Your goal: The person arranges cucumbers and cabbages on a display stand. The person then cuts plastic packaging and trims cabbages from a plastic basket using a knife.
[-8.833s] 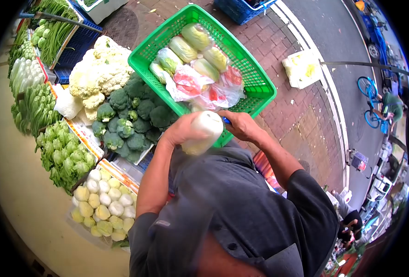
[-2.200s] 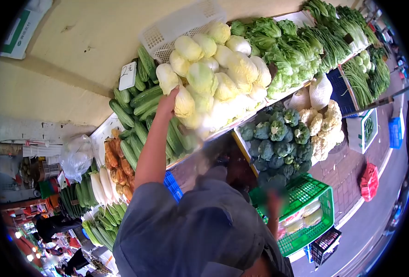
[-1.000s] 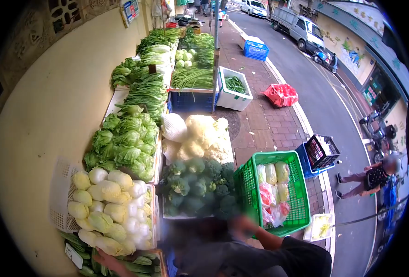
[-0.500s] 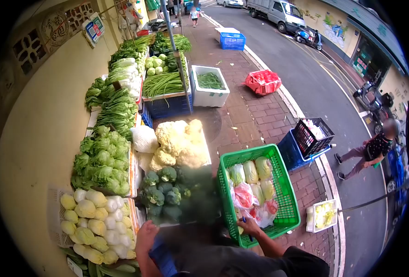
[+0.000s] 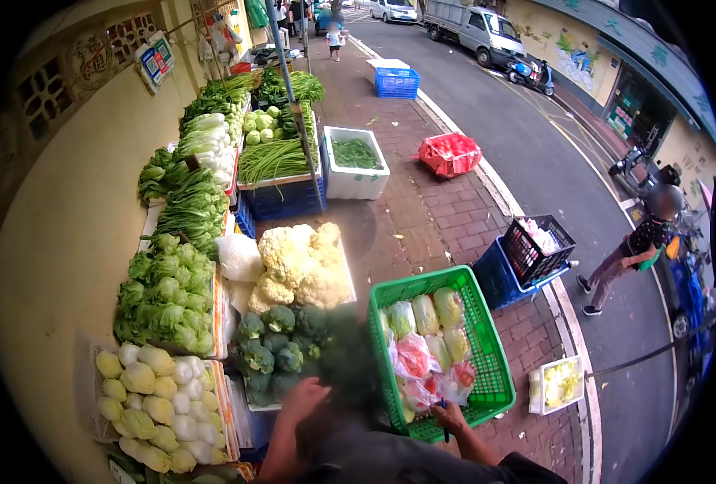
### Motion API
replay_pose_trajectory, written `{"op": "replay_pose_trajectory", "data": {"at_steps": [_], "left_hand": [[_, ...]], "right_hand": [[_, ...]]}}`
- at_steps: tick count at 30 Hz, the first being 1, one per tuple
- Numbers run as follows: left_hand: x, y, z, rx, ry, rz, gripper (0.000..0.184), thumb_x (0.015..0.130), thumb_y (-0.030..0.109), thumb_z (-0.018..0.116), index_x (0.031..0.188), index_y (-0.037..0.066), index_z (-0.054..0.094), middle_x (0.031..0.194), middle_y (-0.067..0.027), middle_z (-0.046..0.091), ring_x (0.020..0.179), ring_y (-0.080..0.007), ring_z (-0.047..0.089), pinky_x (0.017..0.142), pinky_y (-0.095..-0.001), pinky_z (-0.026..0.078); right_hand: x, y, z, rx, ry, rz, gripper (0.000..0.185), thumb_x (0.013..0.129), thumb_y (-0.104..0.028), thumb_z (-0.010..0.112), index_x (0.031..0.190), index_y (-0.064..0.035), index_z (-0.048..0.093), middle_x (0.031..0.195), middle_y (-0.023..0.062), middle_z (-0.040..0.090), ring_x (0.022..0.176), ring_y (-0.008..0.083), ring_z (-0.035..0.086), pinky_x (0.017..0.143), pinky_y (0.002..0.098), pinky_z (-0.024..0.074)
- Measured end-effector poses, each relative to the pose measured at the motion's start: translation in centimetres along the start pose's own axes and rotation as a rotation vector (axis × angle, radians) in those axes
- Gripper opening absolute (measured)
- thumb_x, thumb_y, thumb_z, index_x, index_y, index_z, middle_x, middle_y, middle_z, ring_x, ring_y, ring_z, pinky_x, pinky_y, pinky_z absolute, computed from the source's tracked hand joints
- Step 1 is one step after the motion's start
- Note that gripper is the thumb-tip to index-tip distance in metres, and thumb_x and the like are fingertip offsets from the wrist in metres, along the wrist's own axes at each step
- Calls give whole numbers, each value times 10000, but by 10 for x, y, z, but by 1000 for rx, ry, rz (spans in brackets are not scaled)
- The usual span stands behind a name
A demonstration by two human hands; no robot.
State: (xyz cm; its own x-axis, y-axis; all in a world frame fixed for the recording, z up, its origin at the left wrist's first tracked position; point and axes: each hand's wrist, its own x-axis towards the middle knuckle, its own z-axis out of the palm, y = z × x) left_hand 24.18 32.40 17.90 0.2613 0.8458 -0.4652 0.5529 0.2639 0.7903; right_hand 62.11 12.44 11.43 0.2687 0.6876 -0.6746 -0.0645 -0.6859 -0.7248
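My left hand (image 5: 304, 398) is at the near edge of the broccoli (image 5: 271, 348), fingers stretched out and apparently holding nothing. A dark blur covers the broccoli's right part. Beside the near rim of a green plastic basket (image 5: 502, 367), my right hand (image 5: 452, 416) is closed around a slim blue pen-like object (image 5: 444, 405). Wrapped Chinese cabbages (image 5: 425, 315) lie in the basket, along with red-and-white plastic bags (image 5: 416, 355). Cauliflowers (image 5: 287, 254) sit just beyond the broccoli.
To the left are pale cabbages (image 5: 138, 379), lettuce (image 5: 167, 294) and green beans (image 5: 273, 164). A white foam box (image 5: 358, 184), blue crate (image 5: 499, 278), black crate (image 5: 540, 256) and red bag (image 5: 450, 155) stand on the pavement. A person (image 5: 644, 238) walks on the road at right.
My left hand has moved right and forward, from beside the pale cabbages to the broccoli. My right hand stays by the basket with the blue object. The view has shifted slightly; the person has moved.
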Motion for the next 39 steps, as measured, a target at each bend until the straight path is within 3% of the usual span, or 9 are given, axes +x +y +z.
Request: {"op": "replay_pose_trajectory", "data": {"at_steps": [16, 24, 26, 28, 30, 31, 32, 34, 39], "left_hand": [[32, 23, 76, 13, -355, 63, 627, 894, 395, 755, 1319, -37, 596, 1130, -175, 733, 1016, -223, 707, 892, -338, 544], [12, 84, 125, -25, -852, -18, 524, 949, 289, 694, 1403, 63, 565, 1145, -154, 678, 1045, -234, 648, 927, -370, 517], [17, 62, 143, -165, -690, 187, 432, 979, 258, 630, 1372, 84, 592, 1208, -186, 658, 1098, -277, 641, 962, -375, 496], [29, 34, 163, -211, -602, 210, 377, 994, 217, 605, 1333, 52, 608, 1246, -196, 661, 1140, -256, 638, 999, -354, 470], [36, 36, 163, -116, -453, 182, 327, 978, 238, 649, 1217, 15, 648, 993, -136, 708, 901, -164, 639, 825, -349, 508], [29, 66, 159, -137, -318, 142, 240, 984, 250, 654, 897, 28, 629, 772, -38, 663, 717, -112, 599, 669, -293, 484], [38, 60, 166, -43, -196, 140, 300, 977, 298, 662, 855, 29, 614, 701, -35, 643, 643, -114, 583, 609, -289, 458], [54, 55, 183, 32, 35, 139, 348, 963, 330, 662, 871, -3, 614, 791, -189, 668, 716, -362, 658, 658, -437, 494], [105, 38, 244, 168, 273, 375, 338, 967, 281, 658, 976, -53, 609, 1355, -304, 527, 1223, -457, 527, 1019, -478, 425]], "right_hand": [[1, 7, 41, 270, 160, -46, 423, 973, -363, 629, 1072, 45, 673, 1055, 148, 712, 929, 242, 691, 803, 352, 563], [7, -112, 72, -18, -252, -70, 559, 1006, -497, 522, 1314, -42, 626, 1066, 120, 709, 996, 211, 655, 913, 333, 492], [13, -111, 66, -145, -298, -342, 568, 1021, -495, 502, 1337, -36, 611, 1141, 139, 693, 1089, 229, 644, 967, 340, 482], [12, -114, 61, 181, -351, -186, 494, 1071, -364, 460, 1436, -34, 514, 1315, 144, 612, 1224, 233, 579, 1079, 364, 423], [25, -95, 39, -124, -390, -403, 496, 1061, -335, 485, 1477, -66, 472, 1409, 90, 536, 1236, 232, 540, 1073, 349, 414], [23, -92, 37, -107, -307, -615, 406, 999, -298, 588, 1259, 12, 628, 1149, 192, 670, 1095, 265, 622, 928, 388, 485], [17, -78, 31, -12, -254, -307, 480, 1000, -327, 589, 1289, 56, 593, 1204, 240, 647, 1175, 298, 594, 979, 404, 470], [47, -9, 8, -170, -307, -230, 577, 967, -383, 627, 1305, 82, 575, 1195, 254, 650, 1152, 319, 616, 993, 395, 473], [57, 46, -59, -234, -248, -109, 472, 963, -328, 642, 1260, 39, 631, 1131, 161, 696, 1053, 253, 645, 958, 379, 498]]}}
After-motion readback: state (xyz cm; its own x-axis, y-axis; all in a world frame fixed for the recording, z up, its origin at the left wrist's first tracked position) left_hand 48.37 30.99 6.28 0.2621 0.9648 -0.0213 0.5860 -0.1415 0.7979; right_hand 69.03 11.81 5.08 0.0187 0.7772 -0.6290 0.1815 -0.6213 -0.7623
